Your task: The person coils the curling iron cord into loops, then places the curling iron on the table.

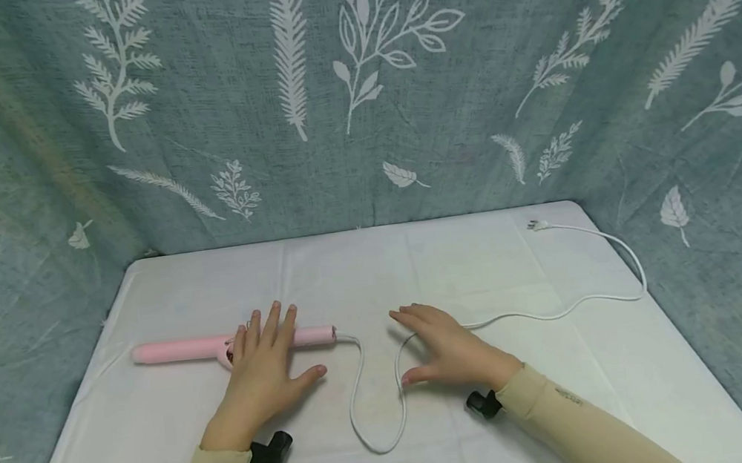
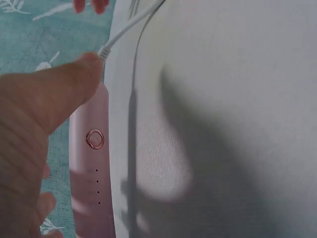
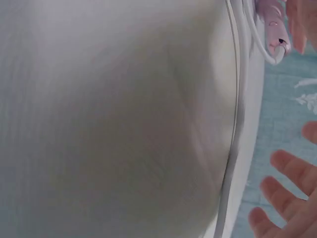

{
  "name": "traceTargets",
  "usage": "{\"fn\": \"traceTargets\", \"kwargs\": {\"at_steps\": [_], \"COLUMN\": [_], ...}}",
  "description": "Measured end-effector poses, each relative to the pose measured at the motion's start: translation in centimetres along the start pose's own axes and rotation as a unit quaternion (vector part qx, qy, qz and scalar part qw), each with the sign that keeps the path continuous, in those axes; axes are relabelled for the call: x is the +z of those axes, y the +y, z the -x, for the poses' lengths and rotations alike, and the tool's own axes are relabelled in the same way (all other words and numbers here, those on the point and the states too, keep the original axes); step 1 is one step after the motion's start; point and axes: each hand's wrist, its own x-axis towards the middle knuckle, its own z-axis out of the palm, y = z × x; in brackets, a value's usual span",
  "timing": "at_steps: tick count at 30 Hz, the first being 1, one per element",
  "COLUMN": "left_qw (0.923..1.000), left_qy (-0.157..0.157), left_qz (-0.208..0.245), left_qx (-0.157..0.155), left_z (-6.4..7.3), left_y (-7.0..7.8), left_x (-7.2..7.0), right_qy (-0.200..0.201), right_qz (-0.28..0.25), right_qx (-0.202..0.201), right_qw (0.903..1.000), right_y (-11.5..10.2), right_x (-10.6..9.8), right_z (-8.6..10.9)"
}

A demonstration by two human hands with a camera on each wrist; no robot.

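Pink and slim, the curling iron (image 1: 221, 345) lies flat near the left part of the table's front half, running parallel to the front edge of the white-covered table (image 1: 468, 267). Its barrel tip points toward the left edge and its cord end toward the middle. The left hand (image 1: 264, 372) lies over the handle with fingers straight and spread, thumb out to the side; it rests on the iron rather than gripping it. In the left wrist view the thumb sits beside the handle near its round button (image 2: 94, 139) and the row of small indicator dots.

From the handle's end the white cord (image 1: 374, 402) drops in a loop toward the front edge, rises again under the right hand (image 1: 446, 351), then trails toward the right edge and back to the plug (image 1: 535, 225) near the far right corner. The right hand is flat and relaxed, fingers straight, lying on the cord without pinching it.

As a judgement: to take up the iron well, the left fingers should curl around the handle clear of the button, so nothing is pressed by accident, and lift by the handle rather than the barrel. The right hand would do best to gather the slack loop first, keeping the cord from dragging or snagging at the table's right edge.
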Motion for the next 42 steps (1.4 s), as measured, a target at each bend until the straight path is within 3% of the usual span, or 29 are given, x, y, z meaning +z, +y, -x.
{"fn": "traceTargets", "kwargs": {"at_steps": [8,16,29,42], "left_qw": [0.9995,0.9995,0.9996,0.9988], "left_qy": [-0.028,-0.027,0.012,0.041], "left_qz": [0.01,0.002,-0.005,0.009], "left_qx": [0.008,0.015,0.027,0.025], "left_z": [-0.6,-1.1,-1.2,-1.2], "left_y": [-1.0,-1.3,-1.3,-1.2], "left_x": [0.5,0.9,1.1,1.1], "right_qy": [-0.035,-0.071,-0.092,-0.066], "right_qz": [-0.022,-0.012,0.017,0.045], "right_qx": [0.0,-0.025,-0.008,-0.019], "right_qw": [0.9991,0.9971,0.9956,0.9967], "right_y": [-0.6,-1.1,-1.6,-1.7], "right_x": [0.6,1.6,1.6,1.9], "right_z": [-0.2,-0.1,-0.2,0.4]}}
